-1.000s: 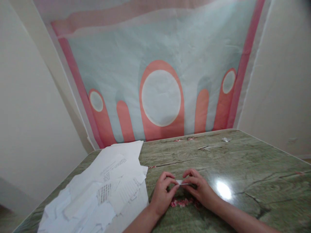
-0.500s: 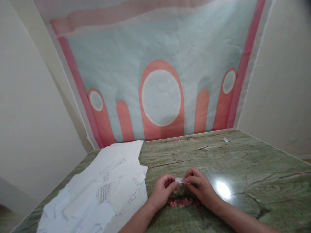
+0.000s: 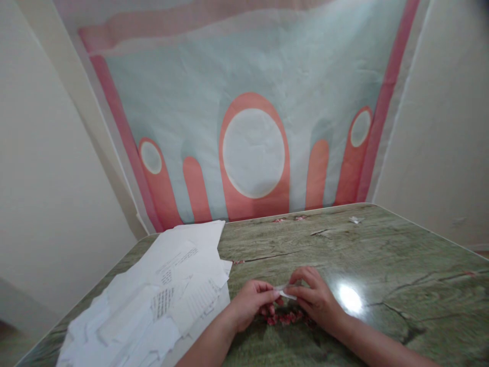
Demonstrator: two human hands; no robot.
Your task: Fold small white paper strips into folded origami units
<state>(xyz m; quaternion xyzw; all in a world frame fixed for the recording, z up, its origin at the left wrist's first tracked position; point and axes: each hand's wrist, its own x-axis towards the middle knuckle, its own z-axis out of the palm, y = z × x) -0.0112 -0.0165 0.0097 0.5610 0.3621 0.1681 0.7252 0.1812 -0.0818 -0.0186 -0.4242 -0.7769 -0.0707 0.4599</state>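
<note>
Between my hands, just above the table, is a small folded piece of white paper (image 3: 287, 293). My left hand (image 3: 255, 302) is closed, pinching its left end between thumb and fingers. On the other side my right hand (image 3: 314, 294) grips the right end, its fingertips closed over the paper. Part of the paper is hidden by the fingers. Just below the hands, a red floral pattern (image 3: 284, 319) shows on the tabletop. To the left of my left hand lies a wide pile of white paper sheets (image 3: 126, 300), some with printed text.
The wood-patterned table (image 3: 382, 255) has a shiny light reflection right of my right hand. A small crumpled white scrap (image 3: 355, 220) lies near the far right edge. Behind the table hangs a sheet with coral arches (image 3: 254, 204), against pale walls.
My left hand has turned a little, its thumb now lying across the paper's left end. The paper slants down to the right more, and my right fingers have shifted slightly on it.
</note>
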